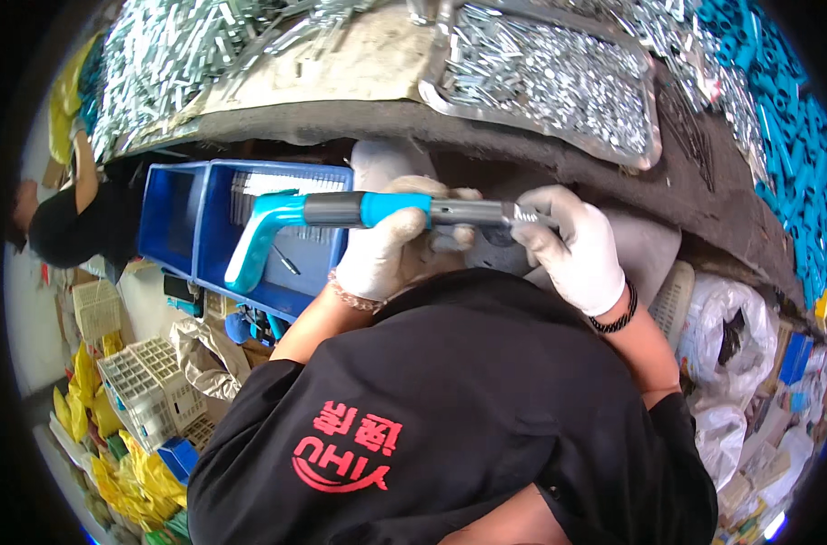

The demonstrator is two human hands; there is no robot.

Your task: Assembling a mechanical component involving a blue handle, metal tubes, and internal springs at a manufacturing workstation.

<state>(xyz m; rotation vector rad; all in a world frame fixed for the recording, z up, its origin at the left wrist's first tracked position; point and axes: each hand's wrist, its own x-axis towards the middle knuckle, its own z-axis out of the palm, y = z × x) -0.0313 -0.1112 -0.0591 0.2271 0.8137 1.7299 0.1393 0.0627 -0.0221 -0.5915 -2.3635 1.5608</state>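
A teal and black pistol-grip tool (333, 210) lies level across my lap, its curved teal handle to the left and its grey metal barrel to the right. White gloves cover both my hands. My left hand (388, 243) is closed around the tool's middle, where a teal sleeve meets the barrel. At the barrel's right end, my right hand (577, 247) pinches a small metal spring-like part (526, 216) between thumb and fingers. The part touches or sits in the barrel's end; I cannot tell which.
A blue divided bin (198, 222) holding metal rods stands to the left. Across the bench ahead lie heaps of metal pieces (173, 68), a filled tray (651, 150) and teal plastic tubes (795, 154). Another person (86, 213) is at far left. Crates (150, 381) and bags (736, 336) flank me.
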